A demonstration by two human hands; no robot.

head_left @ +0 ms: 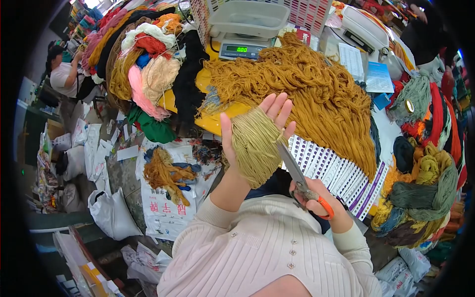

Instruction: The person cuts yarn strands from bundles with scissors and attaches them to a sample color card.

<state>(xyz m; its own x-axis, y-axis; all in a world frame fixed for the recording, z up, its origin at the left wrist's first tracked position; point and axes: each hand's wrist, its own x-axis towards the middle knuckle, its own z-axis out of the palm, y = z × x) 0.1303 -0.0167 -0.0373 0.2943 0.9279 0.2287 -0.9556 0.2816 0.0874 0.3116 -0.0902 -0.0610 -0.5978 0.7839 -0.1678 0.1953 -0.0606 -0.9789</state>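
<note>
Across the palm of my left hand (228,148) lies a bundle of olive-green thread (255,146), with the thumb on one side and the fingers raised on the other. My right hand (321,198) is closed around scissors (296,171) with orange handles. Their blades point up toward the right edge of the bundle. Beyond both hands a large heap of golden-brown yarn (307,89) spreads over the yellow table (208,121). Printed cards with rows of purple dots (326,171) lie beside the scissors.
A digital scale (240,51) reading 0.00 carries a clear plastic tray (250,19). Coloured yarn piles (153,74) stand at left, more skeins (425,193) at right. Yarn scraps (168,173) lie on a white sack (161,218). Another person (64,74) is at far left.
</note>
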